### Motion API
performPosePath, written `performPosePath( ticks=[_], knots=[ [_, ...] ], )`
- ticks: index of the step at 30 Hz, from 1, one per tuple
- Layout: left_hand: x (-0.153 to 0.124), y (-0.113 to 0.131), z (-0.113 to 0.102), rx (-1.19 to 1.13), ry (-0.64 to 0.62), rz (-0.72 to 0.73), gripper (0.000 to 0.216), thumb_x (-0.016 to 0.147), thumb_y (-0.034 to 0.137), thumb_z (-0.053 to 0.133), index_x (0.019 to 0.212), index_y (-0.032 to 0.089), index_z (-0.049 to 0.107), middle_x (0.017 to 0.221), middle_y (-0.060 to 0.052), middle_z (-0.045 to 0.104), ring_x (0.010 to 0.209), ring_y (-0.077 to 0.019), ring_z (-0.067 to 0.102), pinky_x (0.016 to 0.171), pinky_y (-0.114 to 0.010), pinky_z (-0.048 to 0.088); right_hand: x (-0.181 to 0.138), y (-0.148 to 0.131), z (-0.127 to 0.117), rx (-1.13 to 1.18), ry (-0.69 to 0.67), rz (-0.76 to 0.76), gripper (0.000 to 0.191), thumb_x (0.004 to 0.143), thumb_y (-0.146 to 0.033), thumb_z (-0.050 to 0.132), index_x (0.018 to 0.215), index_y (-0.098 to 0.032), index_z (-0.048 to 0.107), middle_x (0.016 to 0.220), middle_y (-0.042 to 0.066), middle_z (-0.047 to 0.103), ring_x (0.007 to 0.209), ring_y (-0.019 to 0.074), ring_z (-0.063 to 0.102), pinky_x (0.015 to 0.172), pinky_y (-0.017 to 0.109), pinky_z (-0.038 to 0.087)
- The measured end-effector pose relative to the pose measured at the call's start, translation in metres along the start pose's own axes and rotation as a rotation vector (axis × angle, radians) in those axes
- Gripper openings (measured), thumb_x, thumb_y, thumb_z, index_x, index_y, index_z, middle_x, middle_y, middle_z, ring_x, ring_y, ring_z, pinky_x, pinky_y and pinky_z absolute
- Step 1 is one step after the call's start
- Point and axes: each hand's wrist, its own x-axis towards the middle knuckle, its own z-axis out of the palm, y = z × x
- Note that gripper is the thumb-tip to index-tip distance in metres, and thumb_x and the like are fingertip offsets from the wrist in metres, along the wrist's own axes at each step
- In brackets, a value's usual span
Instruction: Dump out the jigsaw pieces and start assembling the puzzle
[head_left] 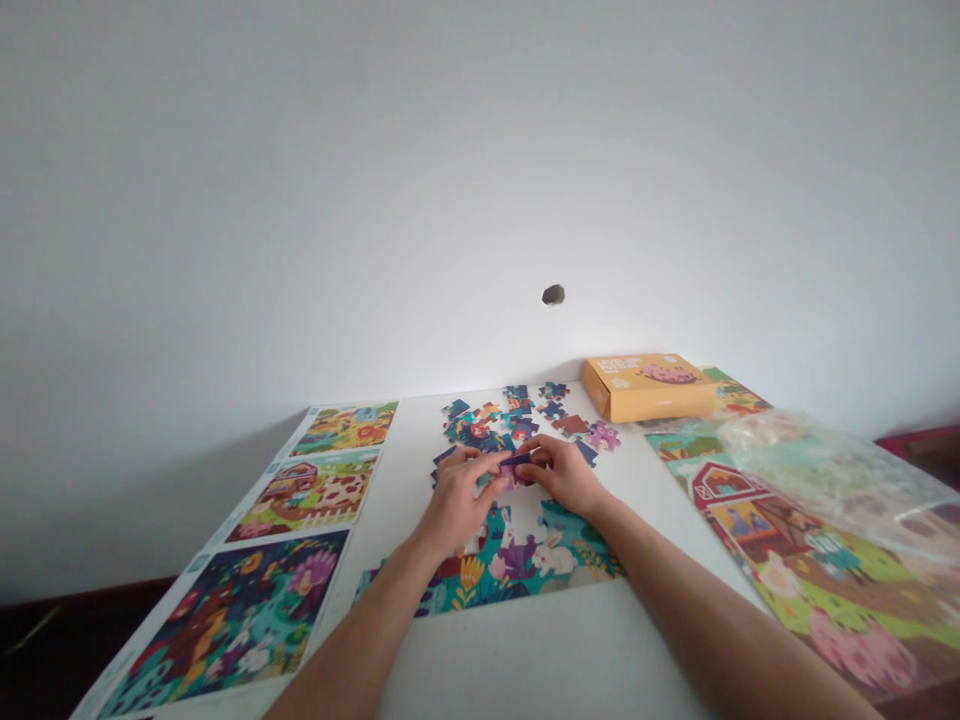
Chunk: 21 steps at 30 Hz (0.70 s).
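Note:
My left hand and my right hand meet over the middle of a white table. Both pinch dark blue puzzle pieces held between their fingertips, just above the upper edge of a partly built puzzle showing white rabbits, flowers and teal ground. A heap of loose puzzle pieces lies just beyond my hands, toward the wall.
An orange puzzle box stands at the back right. A sheet with three reference pictures lies along the left. A finished farm puzzle and a clear plastic bag lie at the right. A white wall rises behind.

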Motion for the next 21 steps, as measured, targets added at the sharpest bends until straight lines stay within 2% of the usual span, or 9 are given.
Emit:
performPosePath(
  ticks=[7,12,18,21],
  knots=[
    [-0.001,0.008,-0.004,-0.030,-0.059,-0.027,0.014,0.085,0.021,0.061,0.092,0.025,0.073,0.084,-0.003,0.071,0.098,-0.0225,0.059,0.090,-0.037,0.044,-0.003,-0.005,-0.005,-0.047,-0.119,-0.038,0.014,0.079,-0.026,0.067,0.090,-0.017,0.070,0.062,-0.004,0.058,0.055,0.0088,0.046,0.054,0.020,0.034],
    [-0.002,0.013,-0.006,-0.040,-0.106,-0.023,0.016,0.084,0.023,0.063,0.095,0.027,0.074,0.081,-0.002,0.070,0.095,-0.0227,0.058,0.091,-0.039,0.042,-0.006,-0.004,-0.005,-0.049,-0.248,-0.033,0.010,0.073,-0.023,0.070,0.079,-0.015,0.068,0.065,-0.002,0.063,0.056,0.0091,0.051,0.053,0.020,0.037],
    [-0.003,0.015,-0.007,-0.027,-0.131,-0.024,0.016,0.085,0.021,0.059,0.089,0.026,0.074,0.079,-0.002,0.067,0.089,-0.0201,0.060,0.089,-0.037,0.040,-0.008,-0.009,-0.010,-0.093,-0.326,-0.049,0.006,0.071,-0.019,0.067,0.075,-0.015,0.069,0.066,-0.001,0.064,0.056,0.0102,0.054,0.053,0.020,0.040],
    [-0.004,0.015,-0.006,-0.005,-0.150,-0.025,0.017,0.085,0.020,0.059,0.089,0.026,0.074,0.082,-0.002,0.068,0.090,-0.0208,0.059,0.089,-0.038,0.039,-0.008,-0.014,-0.013,-0.212,-0.321,-0.103,0.004,0.069,-0.017,0.068,0.073,-0.017,0.068,0.069,-0.001,0.064,0.061,0.0112,0.055,0.060,0.022,0.041]
  ],
)
